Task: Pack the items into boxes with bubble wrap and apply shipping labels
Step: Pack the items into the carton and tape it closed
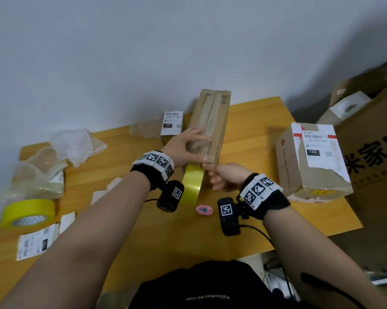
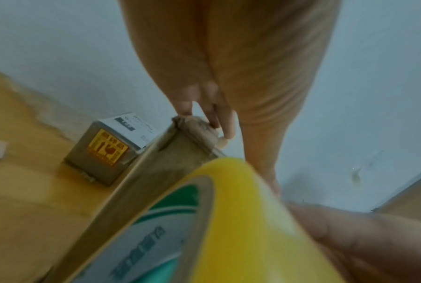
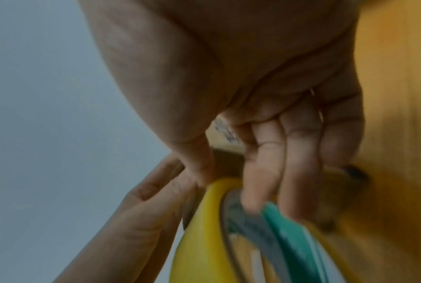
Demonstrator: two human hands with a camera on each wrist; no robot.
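1. The long box [image 1: 210, 128] lies on the table [image 1: 255, 219] with its long axis running straight away from the person; its near end meets both hands.
2. The right hand [image 1: 223, 179] is curled round the roll of yellow tape [image 1: 192, 186]. In the right wrist view its fingers [image 3: 260, 172] hook through the roll's core and the thumb rides on the outer face.
3. The roll stands on edge just below the box's near end, touching or almost touching it, so the box stretches away from the grip along its centre seam.
4. The left hand [image 1: 183, 146] lies flat along the box's left side and top near that end, fingers straight, pressing rather than clasping. It sits beyond the roll, just ahead of the right hand.
5. My reading: tape gets drawn away from the person along the seam, so the roll should travel in line with the long axis while the left hand steadies the box.
6. The right hand is nearer the tape; the left is nearer the box top.
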